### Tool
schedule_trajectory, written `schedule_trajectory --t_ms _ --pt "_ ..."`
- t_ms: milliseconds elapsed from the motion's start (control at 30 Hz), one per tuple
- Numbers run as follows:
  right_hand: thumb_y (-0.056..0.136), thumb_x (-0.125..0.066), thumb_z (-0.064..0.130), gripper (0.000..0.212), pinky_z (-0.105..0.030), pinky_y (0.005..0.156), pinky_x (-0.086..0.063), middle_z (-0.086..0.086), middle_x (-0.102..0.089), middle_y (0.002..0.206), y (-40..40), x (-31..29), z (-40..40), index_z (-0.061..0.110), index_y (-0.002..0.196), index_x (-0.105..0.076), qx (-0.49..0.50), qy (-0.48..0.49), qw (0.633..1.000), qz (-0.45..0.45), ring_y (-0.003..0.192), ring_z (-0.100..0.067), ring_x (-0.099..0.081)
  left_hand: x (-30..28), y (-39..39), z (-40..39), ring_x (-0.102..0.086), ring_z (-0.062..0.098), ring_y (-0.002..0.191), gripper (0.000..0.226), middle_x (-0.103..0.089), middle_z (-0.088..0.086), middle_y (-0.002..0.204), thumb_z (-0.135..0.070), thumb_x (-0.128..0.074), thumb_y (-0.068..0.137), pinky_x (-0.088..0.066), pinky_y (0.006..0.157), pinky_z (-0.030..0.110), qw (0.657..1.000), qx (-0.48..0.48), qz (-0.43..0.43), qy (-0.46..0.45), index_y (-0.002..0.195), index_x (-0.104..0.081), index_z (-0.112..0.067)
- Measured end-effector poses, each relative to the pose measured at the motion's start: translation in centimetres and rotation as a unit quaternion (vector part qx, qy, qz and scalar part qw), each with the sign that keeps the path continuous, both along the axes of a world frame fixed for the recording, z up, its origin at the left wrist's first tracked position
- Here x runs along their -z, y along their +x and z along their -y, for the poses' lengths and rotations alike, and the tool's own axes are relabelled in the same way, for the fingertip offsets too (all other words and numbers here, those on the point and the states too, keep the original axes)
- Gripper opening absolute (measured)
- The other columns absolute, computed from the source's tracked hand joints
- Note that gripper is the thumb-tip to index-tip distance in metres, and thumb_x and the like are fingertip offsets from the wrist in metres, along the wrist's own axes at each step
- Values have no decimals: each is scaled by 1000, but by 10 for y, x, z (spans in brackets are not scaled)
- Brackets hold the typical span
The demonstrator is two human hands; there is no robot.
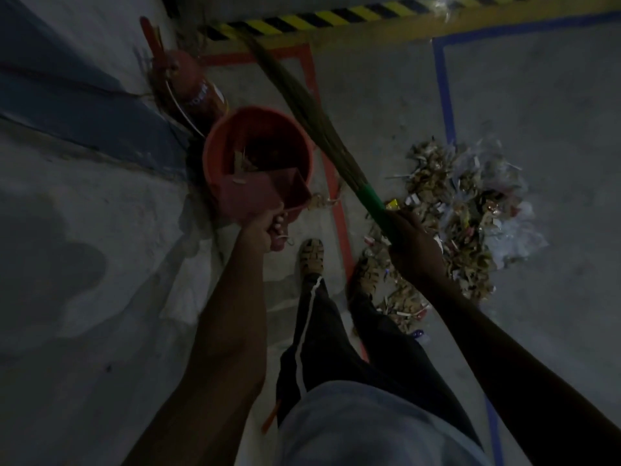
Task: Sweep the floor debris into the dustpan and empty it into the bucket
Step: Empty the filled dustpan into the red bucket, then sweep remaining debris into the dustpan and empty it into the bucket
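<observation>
Dim room, grey concrete floor (pixel 84 264) with red tape (pixel 339 210) and blue tape (pixel 445 95) lines. Left hand (pixel 265 230) curled round handle of dustpan (pixel 265 193), tipped over rim of orange bucket (pixel 258 146). Right hand (pixel 413 243) gripping green handle of broom (pixel 302 105), bristles raised. Debris pile (pixel 463 210) on floor just beyond right hand. Fire extinguisher (pixel 191 85), hazard stripe (pixel 336 15) farthest.

My red dustpan (pixel 265 193) is tipped over the near rim of the orange bucket (pixel 215 153), which stands on the floor with scraps inside. My grass broom (pixel 302 109), green at the handle, slants far-left above it. The debris pile (pixel 460 216) lies to the right.
</observation>
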State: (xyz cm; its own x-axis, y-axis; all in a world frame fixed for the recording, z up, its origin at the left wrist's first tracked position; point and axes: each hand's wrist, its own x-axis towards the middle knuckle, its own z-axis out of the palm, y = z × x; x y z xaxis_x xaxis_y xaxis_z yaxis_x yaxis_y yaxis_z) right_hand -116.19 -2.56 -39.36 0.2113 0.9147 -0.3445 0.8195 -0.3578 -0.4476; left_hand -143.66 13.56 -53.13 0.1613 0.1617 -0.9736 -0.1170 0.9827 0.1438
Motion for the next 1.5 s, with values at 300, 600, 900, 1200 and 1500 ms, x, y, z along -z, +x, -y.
schedule_trajectory --t_ms 300,600,900,1200,1500 --pt "74 -67 -5 72 -28 61 -40 -9 -54 140 1 -12 53 15 142 -53 36 23 999 6 103 -35 -62 -53 7 47 -29 2 34 52 -36 -9 44 -58 -51 97 -24 33 17 999 7 30 13 64 -38 -19" --pt "79 -70 3 72 -40 74 -51 -9 -49 141 31 15 128 18 146 -46 85 -29 995 -34 113 -33 -57 -79 39 105 -28 6 35 56 -33 -8 44 -72 -46 90 -19 36 16 995 38 -10 91 64 -43 -23" --pt "84 -67 8 67 -39 82 -49 -16 -48 140 60 77 189 12 146 -42 110 -65 987 -101 115 -38 -56 -48 76 192 -31 8 36 53 -37 -6 46 -64 -56 92 -29 39 18 992 -24 -51 115 65 -45 -19" --pt "89 -62 8 67 -53 79 -57 -13 -53 137 37 216 172 13 150 -36 103 -155 962 -199 100 -37 -66 40 100 196 -36 10 37 51 -47 -3 50 -62 -63 89 -25 49 19 985 -6 -114 132 60 -50 -22" --pt "79 -58 5 57 -35 76 -46 -15 -54 124 20 345 144 14 135 -50 -11 -185 980 -79 107 -37 -59 120 105 200 -45 15 36 49 -54 5 51 -51 -65 92 -32 37 19 979 -47 -105 167 63 -51 -14"
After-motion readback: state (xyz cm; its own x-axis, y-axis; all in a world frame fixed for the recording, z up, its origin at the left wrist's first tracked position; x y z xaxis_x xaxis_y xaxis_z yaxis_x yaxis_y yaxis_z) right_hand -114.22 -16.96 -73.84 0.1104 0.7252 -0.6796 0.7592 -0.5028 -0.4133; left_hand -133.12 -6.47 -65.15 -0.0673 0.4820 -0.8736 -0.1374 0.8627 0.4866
